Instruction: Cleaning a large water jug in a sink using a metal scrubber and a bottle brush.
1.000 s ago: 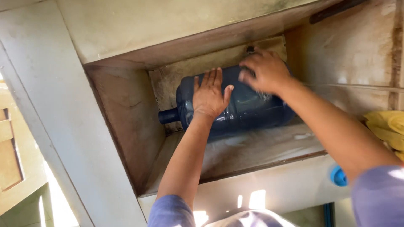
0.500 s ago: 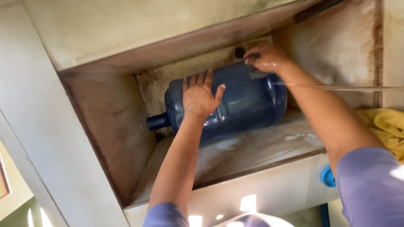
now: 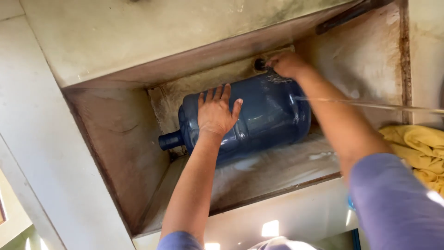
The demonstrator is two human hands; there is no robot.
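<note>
A large dark blue water jug (image 3: 263, 115) lies on its side in a deep stained concrete sink (image 3: 115, 139), its neck (image 3: 170, 140) pointing left. My left hand (image 3: 216, 111) rests flat on the jug's shoulder, fingers spread. My right hand (image 3: 286, 63) reaches over the jug's base to the sink's back wall, its fingers closed by a small dark round fitting (image 3: 259, 64) there. A thin stream of water (image 3: 365, 104) runs in from the right towards the jug.
A yellow cloth (image 3: 416, 148) lies on the ledge at the right. A dark bar (image 3: 347, 16) runs along the upper right of the sink wall. The sink's pale front rim (image 3: 286, 217) sits close below my arms.
The jug and my left hand have stayed together while the view shifted. My right hand moved off the jug's top to the dark fitting on the back wall.
</note>
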